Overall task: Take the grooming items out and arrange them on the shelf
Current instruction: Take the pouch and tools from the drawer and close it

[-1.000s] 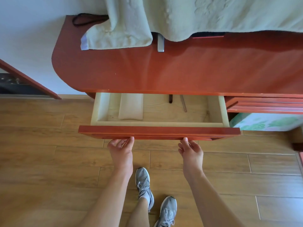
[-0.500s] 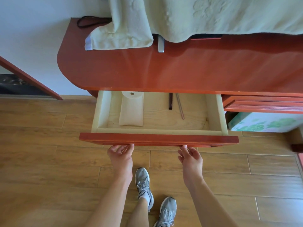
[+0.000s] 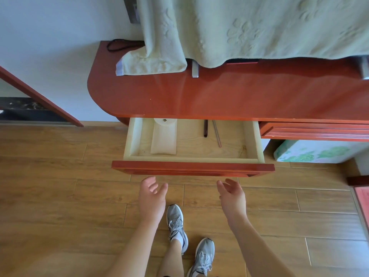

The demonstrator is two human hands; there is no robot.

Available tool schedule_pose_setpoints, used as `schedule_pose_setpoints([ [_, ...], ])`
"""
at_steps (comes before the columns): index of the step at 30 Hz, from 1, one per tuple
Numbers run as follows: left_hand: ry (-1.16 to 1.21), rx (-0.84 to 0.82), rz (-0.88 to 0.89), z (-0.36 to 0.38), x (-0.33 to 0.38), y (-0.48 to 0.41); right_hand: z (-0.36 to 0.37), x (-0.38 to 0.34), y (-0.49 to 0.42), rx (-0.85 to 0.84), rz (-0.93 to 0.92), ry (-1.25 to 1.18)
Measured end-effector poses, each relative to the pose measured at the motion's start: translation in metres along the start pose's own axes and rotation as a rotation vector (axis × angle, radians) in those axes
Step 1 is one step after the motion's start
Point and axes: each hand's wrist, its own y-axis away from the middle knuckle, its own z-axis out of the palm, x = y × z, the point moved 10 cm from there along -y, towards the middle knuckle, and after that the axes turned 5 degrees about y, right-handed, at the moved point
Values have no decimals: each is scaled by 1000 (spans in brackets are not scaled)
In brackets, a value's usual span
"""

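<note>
A pale wooden drawer [image 3: 252,140] with a red front [image 3: 191,168] stands pulled out from under the red shelf top [image 3: 219,96]. Inside lie a cream flat case with a brass stud [image 3: 164,137] at the left, a dark stick [image 3: 205,128] and a thin pinkish pencil-like stick [image 3: 217,133] in the middle; their far ends are hidden under the top. My left hand [image 3: 151,193] and my right hand [image 3: 232,194] hover palm-up just below the drawer front, fingers apart, touching nothing.
A pale green towel [image 3: 219,31] hangs over the back of the shelf top, with a black cord [image 3: 117,45] at the back left. A closed red drawer [image 3: 315,130] and a green-patterned box [image 3: 311,151] sit at the right. Wood floor and my grey shoes [image 3: 176,222] lie below.
The drawer slid further out, showing more of the cream case and the two sticks. Both hands let go of the drawer's underside and dropped back, fingers spread.
</note>
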Motion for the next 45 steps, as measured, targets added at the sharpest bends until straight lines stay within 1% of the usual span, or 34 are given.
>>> schedule_pose_setpoints([
  [3,-319,-73,236,-2,40,20,-10,-25,20,-14,-147,183],
  [6,-506,-124,391,-1,75,38,-18,-49,40,-28,-278,332],
  [9,-581,-136,494,-2,101,46,-28,-75,58,-1,-422,525],
  [12,-661,-143,573,0,123,50,-34,-104,75,28,-578,666],
  [16,-758,-156,651,4,148,50,-34,-135,84,38,-702,798],
  [22,-831,-190,661,11,174,25,-29,-180,75,40,-774,869],
  [28,-873,-211,632,24,188,-22,-7,-231,37,52,-858,953],
  [32,-906,-266,527,36,172,-60,12,-265,4,78,-918,989],
  [37,-936,-304,378,53,150,-102,33,-281,-34,92,-917,1072],
  [42,-958,-283,244,61,130,-127,38,-279,-49,90,-918,1083],
  [45,-971,-246,209,62,124,-131,37,-279,-51,90,-929,1071],
])
